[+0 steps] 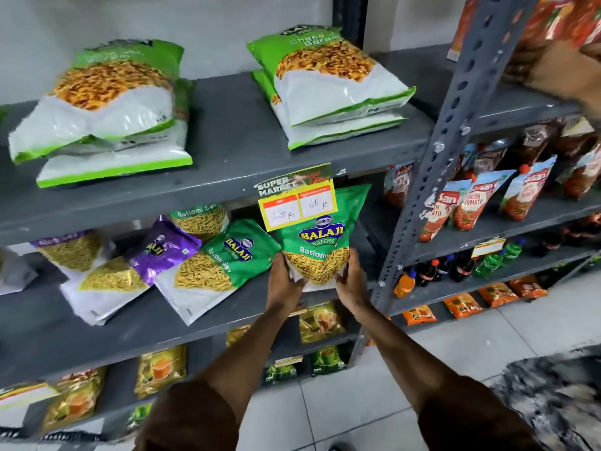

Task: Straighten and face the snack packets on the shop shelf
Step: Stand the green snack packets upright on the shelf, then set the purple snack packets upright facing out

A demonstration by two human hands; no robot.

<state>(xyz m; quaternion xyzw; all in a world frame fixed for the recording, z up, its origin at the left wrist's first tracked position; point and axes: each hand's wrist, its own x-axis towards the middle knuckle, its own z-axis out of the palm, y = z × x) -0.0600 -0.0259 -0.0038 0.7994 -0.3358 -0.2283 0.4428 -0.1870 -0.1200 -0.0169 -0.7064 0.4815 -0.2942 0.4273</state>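
While both arms reach into the middle shelf [136, 323], we record the left hand [286, 277] and right hand [350, 277] clamped on the lower corners of one green packet [320, 242], which they hold upright with its front toward us. Its bottom edge sits at the shelf's front, though contact with the shelf is hidden by the hands. A price tag [297, 200] hanging from the edge of the top shelf [227, 148] covers the packet's upper left corner.

At 9 o'clock of the held packet, a second green packet [224, 265] lies tilted, just beside the left hand. Further toward 9 o'clock, a purple packet [162, 247] lies askew, overlapping a yellow-and-white packet [107, 284]. Behind these, another green packet [201, 218] shows partly at the back of the shelf.

On the top shelf, at 10 o'clock, we note a stack of green-and-white bags [100, 112] lying flat; a second such stack [338, 89] lies at 12 o'clock.

At 3 o'clock, past the grey upright [432, 170], red tomato pouches [471, 203] stand on the neighbouring rack, with drink bottles [432, 271] one level below them.
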